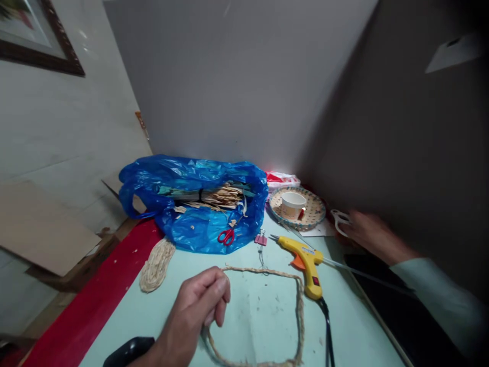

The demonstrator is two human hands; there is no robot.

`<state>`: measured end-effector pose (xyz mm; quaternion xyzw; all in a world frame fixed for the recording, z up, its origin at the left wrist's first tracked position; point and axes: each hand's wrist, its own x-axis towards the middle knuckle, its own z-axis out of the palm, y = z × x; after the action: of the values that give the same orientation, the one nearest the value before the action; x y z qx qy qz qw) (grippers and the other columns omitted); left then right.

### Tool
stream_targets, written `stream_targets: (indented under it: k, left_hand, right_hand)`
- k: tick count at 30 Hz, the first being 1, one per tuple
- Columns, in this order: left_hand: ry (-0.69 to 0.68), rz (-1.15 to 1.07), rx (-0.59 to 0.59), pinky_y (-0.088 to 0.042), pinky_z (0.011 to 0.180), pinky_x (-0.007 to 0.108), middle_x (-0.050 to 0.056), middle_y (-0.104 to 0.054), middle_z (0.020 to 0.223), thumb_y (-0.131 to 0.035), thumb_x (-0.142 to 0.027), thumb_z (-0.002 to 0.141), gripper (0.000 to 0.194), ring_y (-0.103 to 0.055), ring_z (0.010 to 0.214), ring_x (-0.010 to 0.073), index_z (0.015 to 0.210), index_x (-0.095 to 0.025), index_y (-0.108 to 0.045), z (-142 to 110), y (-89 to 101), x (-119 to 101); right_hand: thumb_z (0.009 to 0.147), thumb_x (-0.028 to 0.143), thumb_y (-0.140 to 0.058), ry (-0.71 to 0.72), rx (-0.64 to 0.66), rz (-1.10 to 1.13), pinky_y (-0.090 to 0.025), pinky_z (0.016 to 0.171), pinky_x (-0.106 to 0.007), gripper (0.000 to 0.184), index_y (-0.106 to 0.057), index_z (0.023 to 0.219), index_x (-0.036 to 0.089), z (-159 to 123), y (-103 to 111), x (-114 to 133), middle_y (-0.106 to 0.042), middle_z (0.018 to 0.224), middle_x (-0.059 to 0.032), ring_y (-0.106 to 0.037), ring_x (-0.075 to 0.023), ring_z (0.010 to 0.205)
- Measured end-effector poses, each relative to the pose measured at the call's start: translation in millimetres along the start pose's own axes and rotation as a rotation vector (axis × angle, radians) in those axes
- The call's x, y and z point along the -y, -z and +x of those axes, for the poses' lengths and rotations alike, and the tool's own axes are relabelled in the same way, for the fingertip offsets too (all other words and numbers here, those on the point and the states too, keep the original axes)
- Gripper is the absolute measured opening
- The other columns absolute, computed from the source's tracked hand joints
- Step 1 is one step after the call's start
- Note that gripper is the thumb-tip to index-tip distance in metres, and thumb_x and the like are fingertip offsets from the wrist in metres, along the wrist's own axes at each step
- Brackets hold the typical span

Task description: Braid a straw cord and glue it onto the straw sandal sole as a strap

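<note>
My left hand [200, 300] is closed, its thumb and fingers pinching the upper left corner of a twisted straw cord [301, 311] bent into a rounded square on the table. My right hand [372, 234] reaches far to the right, blurred by motion. It is at the white handles of a pair of scissors [340, 220]; whether its fingers grip them does not show. Between the hands lies a yellow hot glue gun [305, 257], a clear glue stick protruding from its back and its nozzle pointing left.
Behind stands a blue plastic bag [191, 168] with bundled dry strips [223, 196]; red-handled scissors [226, 236] lie at its front. A pink binder clip [260, 239] is nearby. A coil of straw cord [157, 265] lies left. A woven tray [317, 211] holds a white cup [293, 204].
</note>
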<state>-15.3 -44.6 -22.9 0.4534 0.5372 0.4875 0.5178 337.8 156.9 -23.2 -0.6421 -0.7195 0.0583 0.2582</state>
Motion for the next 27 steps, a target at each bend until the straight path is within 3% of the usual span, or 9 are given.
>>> stream_targets:
  k: [3,7,11,12,14,17,19,22,27]
  left_hand:
    - [-0.058,0.047,0.049,-0.034,0.053,0.026,0.001,-0.060,0.052,-0.060,-0.041,0.090,0.033,-0.047,0.052,0.0146,0.066,-0.019,-0.067,-1,0.6,5]
    - [-0.182,0.099,0.089,-0.042,0.079,0.033,0.004,-0.069,0.070,-0.062,-0.032,0.089,0.027,-0.060,0.075,0.0219,0.071,-0.022,-0.077,-1,1.5,6]
    - [-0.279,0.118,0.093,-0.043,0.081,0.035,0.006,-0.069,0.081,-0.062,-0.032,0.090,0.024,-0.061,0.083,0.0239,0.079,-0.026,-0.083,-2,0.0,4]
    - [-0.297,0.124,0.090,-0.044,0.081,0.036,0.006,-0.069,0.083,-0.063,-0.032,0.090,0.023,-0.061,0.084,0.0242,0.081,-0.027,-0.083,-3,-1.1,3]
    - [-0.342,0.144,0.082,-0.044,0.083,0.037,0.007,-0.068,0.088,-0.064,-0.030,0.089,0.021,-0.061,0.088,0.0249,0.084,-0.029,-0.084,-5,-4.1,0]
    - [-0.432,0.183,0.044,-0.044,0.085,0.037,0.007,-0.065,0.095,-0.066,-0.027,0.089,0.019,-0.060,0.096,0.0263,0.088,-0.032,-0.085,-9,-8.7,-7]
    - [-0.494,0.207,0.002,-0.043,0.088,0.037,0.006,-0.062,0.098,-0.066,-0.025,0.089,0.020,-0.058,0.099,0.0260,0.090,-0.035,-0.084,-12,-10.4,-12]
    - [-0.550,0.211,-0.074,-0.042,0.092,0.036,0.005,-0.062,0.097,-0.065,-0.023,0.091,0.023,-0.057,0.099,0.0246,0.093,-0.038,-0.083,-15,-10.1,-19]
    - [-0.458,0.070,-0.130,-0.051,0.079,0.032,0.005,-0.063,0.098,-0.061,-0.037,0.094,0.023,-0.062,0.096,0.0231,0.086,-0.032,-0.082,-9,-14.8,-17]
  right_hand:
    - [0.099,0.034,-0.060,-0.054,0.153,-0.150,-0.057,0.084,-0.037,0.021,-0.065,0.116,0.021,6,-8,-2,-0.065,0.120,-0.0067,-0.066,-0.0217,0.101]
    - [0.100,0.033,-0.059,-0.052,0.206,-0.273,-0.057,0.079,-0.033,0.016,-0.067,0.107,0.021,10,-3,4,-0.067,0.110,-0.0047,-0.067,-0.0185,0.093]
    - [0.094,0.015,-0.059,0.065,0.181,-0.239,-0.054,0.077,-0.040,0.011,-0.069,0.089,0.011,-5,11,41,-0.070,0.092,-0.0154,-0.068,-0.0279,0.084]
    - [0.096,0.017,-0.056,0.123,0.179,-0.192,-0.053,0.080,-0.039,0.015,-0.070,0.096,0.012,-17,14,58,-0.071,0.100,-0.0179,-0.069,-0.0296,0.090]
    - [0.102,0.033,-0.046,0.259,0.237,-0.011,-0.053,0.086,-0.031,0.029,-0.069,0.115,0.021,-48,16,99,-0.072,0.116,-0.0117,-0.069,-0.0246,0.103]
    - [0.092,0.048,-0.061,0.401,0.466,0.594,-0.056,0.089,-0.034,0.033,-0.071,0.114,0.025,-100,10,162,-0.075,0.114,-0.0078,-0.070,-0.0271,0.105]
    - [0.099,0.042,-0.049,0.383,0.547,0.837,-0.056,0.090,-0.032,0.030,-0.069,0.114,0.026,-123,3,190,-0.073,0.119,-0.0059,-0.070,-0.0235,0.107]
    - [0.098,0.035,-0.053,0.250,0.631,1.079,-0.053,0.097,-0.031,0.025,-0.064,0.118,0.024,-137,-6,202,-0.072,0.120,-0.0058,-0.067,-0.0210,0.113]
    - [0.093,0.040,-0.062,0.279,0.706,1.021,-0.045,0.106,-0.039,0.034,-0.065,0.123,0.023,-143,-21,194,-0.067,0.126,-0.0077,-0.060,-0.0259,0.120]
